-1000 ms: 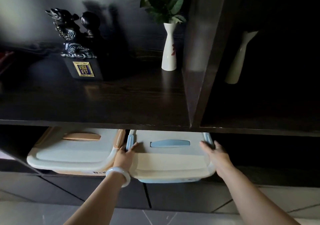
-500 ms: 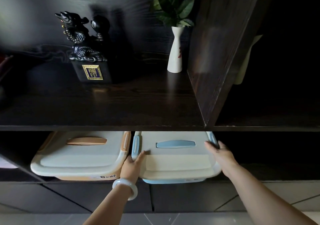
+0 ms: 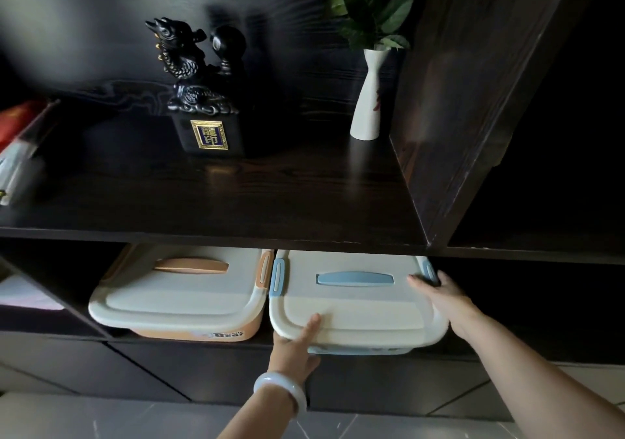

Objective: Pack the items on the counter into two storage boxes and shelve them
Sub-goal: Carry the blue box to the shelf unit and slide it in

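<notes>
The blue box [image 3: 351, 306] – stiff, slick plastic, likely heavy once packed – sits on the lower shelf [image 3: 575, 344] beside the orange box [image 3: 179, 300], left hand [image 3: 294, 347] pinching its front rim, right hand [image 3: 446, 300] with grip curled round its side edge.

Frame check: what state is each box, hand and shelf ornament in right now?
orange box: lid on, shelved.
blue box: lid on, beside the orange box, touched by both hands.
left hand: thumb on blue box's top, at its front rim.
right hand: grips blue box's right edge.
white vase: upright, holding leaves.
dragon figurine: upright.
</notes>
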